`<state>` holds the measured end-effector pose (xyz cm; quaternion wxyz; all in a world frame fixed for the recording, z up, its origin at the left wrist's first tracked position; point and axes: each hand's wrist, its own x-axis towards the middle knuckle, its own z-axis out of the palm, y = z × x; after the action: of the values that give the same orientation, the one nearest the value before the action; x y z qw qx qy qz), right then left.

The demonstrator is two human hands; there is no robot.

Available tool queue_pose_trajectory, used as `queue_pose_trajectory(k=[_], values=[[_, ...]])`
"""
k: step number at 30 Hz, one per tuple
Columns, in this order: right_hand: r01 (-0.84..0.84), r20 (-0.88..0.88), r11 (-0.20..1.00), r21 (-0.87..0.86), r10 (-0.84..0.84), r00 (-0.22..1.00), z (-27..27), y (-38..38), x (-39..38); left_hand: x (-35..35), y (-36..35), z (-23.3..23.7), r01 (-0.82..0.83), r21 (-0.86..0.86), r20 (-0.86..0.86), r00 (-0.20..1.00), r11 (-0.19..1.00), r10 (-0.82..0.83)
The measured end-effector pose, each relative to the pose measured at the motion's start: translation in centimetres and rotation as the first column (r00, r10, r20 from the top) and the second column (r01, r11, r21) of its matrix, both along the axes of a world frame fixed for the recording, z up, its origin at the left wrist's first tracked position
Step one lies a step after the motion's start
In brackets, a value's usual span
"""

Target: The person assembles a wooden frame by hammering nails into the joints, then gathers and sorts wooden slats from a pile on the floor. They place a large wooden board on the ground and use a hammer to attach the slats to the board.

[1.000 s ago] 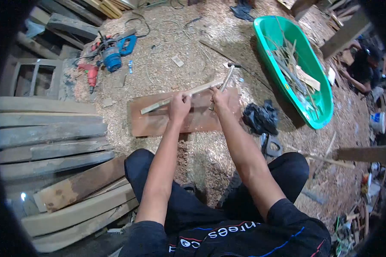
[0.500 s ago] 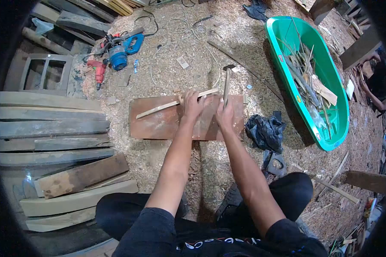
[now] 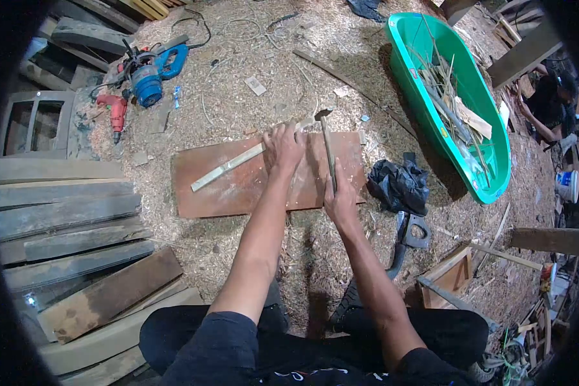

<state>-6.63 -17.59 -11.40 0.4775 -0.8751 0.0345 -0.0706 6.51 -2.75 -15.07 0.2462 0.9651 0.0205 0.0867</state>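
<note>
A reddish-brown board (image 3: pixel 238 186) lies flat on the sawdust floor in front of me. A thin pale wood strip (image 3: pixel 228 166) rests diagonally across it. My left hand (image 3: pixel 284 147) presses down on the strip near its right end. My right hand (image 3: pixel 341 201) grips the handle of a hammer (image 3: pixel 327 145), whose dark head points at the strip's far end by the board's top edge.
A green plastic tub (image 3: pixel 469 161) with wood offcuts sits at right, a black bag (image 3: pixel 400 184) beside the board. Blue and red power tools (image 3: pixel 138 80) lie upper left. Planks (image 3: pixel 64 219) are stacked at left. Another person (image 3: pixel 550 103) crouches far right.
My right hand has slid back toward me along the hammer handle, and the hammer head now sits at the strip's end. My left hand still holds the strip down.
</note>
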Motion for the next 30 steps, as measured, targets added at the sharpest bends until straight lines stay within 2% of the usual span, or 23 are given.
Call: queue_pose_trajectory(k=[5,8,11,14,17,20,23,26,29,30], values=[[0.009,0.172,0.992,-0.124,0.013,0.985,-1.5,0.6,-1.1,-0.8,0.3,-0.1,0.061,0.000,0.135,0.989,0.998,-0.060],[0.021,0.000,0.999,-0.027,-0.021,1.000,-1.5,1.2,-2.0,-1.7,0.8,-0.7,0.069,0.135,0.206,0.974,0.988,-0.096],[0.056,0.086,0.998,-0.003,-0.055,0.995,-1.9,2.2,-2.6,-2.1,0.7,-0.1,0.047,0.096,0.127,0.990,0.994,-0.059],[0.056,0.128,0.998,0.000,-0.056,0.990,-1.7,2.5,-2.6,-1.8,0.1,-0.7,-0.034,0.090,0.218,0.976,0.995,0.013],[0.070,-0.016,0.997,0.012,-0.070,0.997,-1.3,2.2,-2.5,-1.2,-0.1,-0.7,-0.063,0.208,0.350,0.937,0.976,-0.014],[0.063,0.004,0.997,0.036,-0.063,0.998,-2.2,1.6,-2.6,-1.4,0.6,0.7,0.161,0.027,0.221,0.962,0.987,-0.163],[0.079,0.046,0.997,-0.012,-0.078,0.996,-2.6,1.6,-2.5,-2.2,1.4,0.2,0.193,-0.053,0.257,0.951,0.980,-0.174],[0.086,0.069,0.995,-0.045,-0.083,0.994,-3.0,1.7,-2.5,-2.8,1.4,0.4,0.152,-0.134,0.318,0.942,0.979,-0.103],[0.069,0.108,0.997,-0.026,-0.066,0.992,-2.9,2.0,-2.4,-2.2,1.3,-0.1,0.131,-0.085,0.397,0.914,0.988,-0.087],[0.065,0.111,0.997,-0.032,-0.061,0.992,-2.9,2.0,-2.4,-2.3,1.1,-0.2,0.104,-0.096,0.374,0.926,0.990,-0.061]])
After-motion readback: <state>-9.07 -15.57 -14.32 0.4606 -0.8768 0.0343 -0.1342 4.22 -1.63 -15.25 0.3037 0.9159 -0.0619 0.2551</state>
